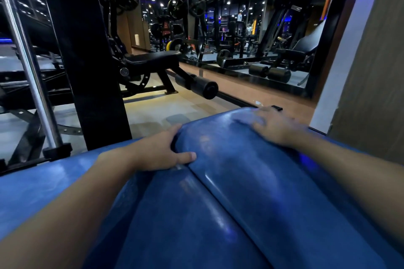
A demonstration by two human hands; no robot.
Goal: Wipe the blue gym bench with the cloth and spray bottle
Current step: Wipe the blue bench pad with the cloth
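Brace with your left hand (160,152) clamped on the blue bench (240,192) edge; your right hand (277,130) is blurred, grip untellable; wipe in overlapping strokes

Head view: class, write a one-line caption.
Left hand grips the blue bench edge; blurred right hand rests on top.

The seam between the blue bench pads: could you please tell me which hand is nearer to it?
Left. The left hand grips the far pad by its edge at the seam, thumb at its upper end; the blurred right hand lies farther up that pad.
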